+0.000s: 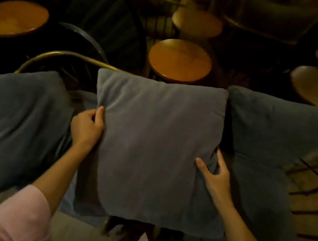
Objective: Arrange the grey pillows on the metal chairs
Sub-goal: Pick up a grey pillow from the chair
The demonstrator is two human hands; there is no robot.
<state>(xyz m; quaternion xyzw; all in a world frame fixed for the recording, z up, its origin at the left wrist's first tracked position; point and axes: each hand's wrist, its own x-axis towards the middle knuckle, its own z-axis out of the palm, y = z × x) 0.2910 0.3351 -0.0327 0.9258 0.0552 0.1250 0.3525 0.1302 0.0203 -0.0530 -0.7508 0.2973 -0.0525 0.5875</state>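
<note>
between two pillows | left hand [85, 128], right hand [215, 175] grip middle pillow [155, 140] edges | chair beneath hidden

A dim café, I'd say — small round wooden tables [180, 60] crowd beyond my brass-framed chair [66, 56].

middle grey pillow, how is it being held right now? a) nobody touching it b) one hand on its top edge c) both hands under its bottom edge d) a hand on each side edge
d: the left hand grips the left side edge of the middle grey pillow and the right hand pinches its right side edge, while a grey pillow lies on either side of it.
</note>
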